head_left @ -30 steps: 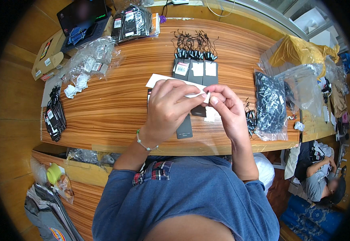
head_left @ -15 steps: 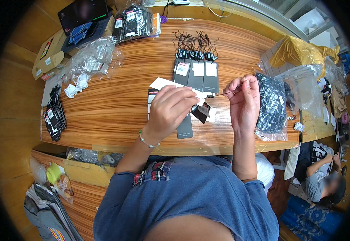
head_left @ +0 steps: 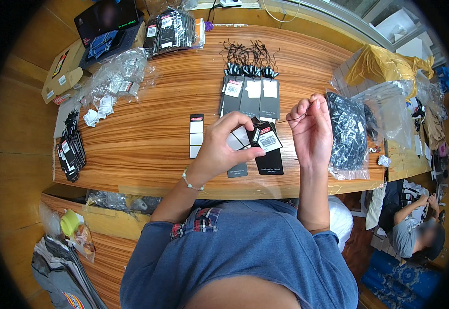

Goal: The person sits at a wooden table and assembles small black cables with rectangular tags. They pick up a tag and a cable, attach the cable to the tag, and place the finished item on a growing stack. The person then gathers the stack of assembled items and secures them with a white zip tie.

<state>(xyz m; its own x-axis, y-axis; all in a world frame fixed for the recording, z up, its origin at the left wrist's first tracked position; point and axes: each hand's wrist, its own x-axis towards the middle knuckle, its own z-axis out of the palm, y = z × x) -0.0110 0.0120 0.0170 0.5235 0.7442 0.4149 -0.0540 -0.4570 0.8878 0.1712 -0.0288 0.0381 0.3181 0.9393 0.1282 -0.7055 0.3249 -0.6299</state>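
My right hand (head_left: 312,129) is raised with its fingertips pinched on a thin black string (head_left: 295,119). The string runs left to a black hang tag (head_left: 270,164) with a white barcode sticker (head_left: 269,143) and a red strip. A small black string seal (head_left: 256,135) lies at that tag's upper left. My left hand (head_left: 217,147) curves beside the tag, thumb and index finger spread apart; the thumb tip is at the tag's edge, and whether it touches cannot be told. Left of it lies a black-bordered strip with white panels (head_left: 196,139). A grey tag (head_left: 237,170) is partly hidden below the hand.
Rows of grey tags (head_left: 253,100) with bunched black strings (head_left: 250,54) lie ahead. Right stands a clear bag of dark pieces (head_left: 349,136); left, a stack of black tags (head_left: 71,149). Bagged tags (head_left: 170,31) and a laptop (head_left: 108,23) sit far left. Another person (head_left: 415,232) sits at right.
My left hand has let go of the white-sided tag and opened. The tag now shows its black face and barcode sticker. My right hand keeps its pinch, nearly still.
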